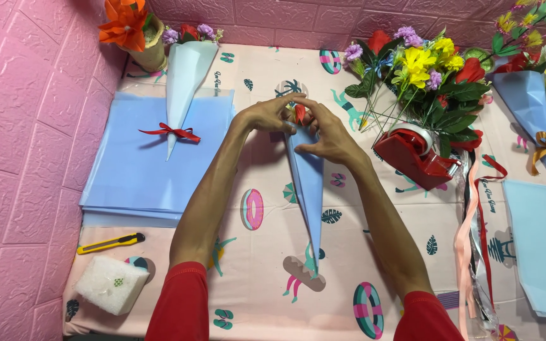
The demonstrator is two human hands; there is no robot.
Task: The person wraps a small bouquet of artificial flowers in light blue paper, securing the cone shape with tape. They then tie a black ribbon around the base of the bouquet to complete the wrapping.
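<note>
A light blue paper cone point(308, 183) lies on the patterned tablecloth point(380, 240), its tip toward me and its wide mouth away. A small red flower point(300, 114) sticks out of the mouth. My left hand point(266, 115) pinches the mouth's left edge beside the flower. My right hand point(330, 136) holds the cone's right edge, thumb across the paper. Both arms wear red sleeves.
A stack of blue paper sheets point(134, 170) lies at left with a finished cone tied by a red ribbon point(181, 82). Red tape dispenser point(412, 155), loose artificial flowers point(424, 69), ribbons point(475, 221), a yellow utility knife point(112, 242) and white foam block point(110, 284) surround. Pink wall at left.
</note>
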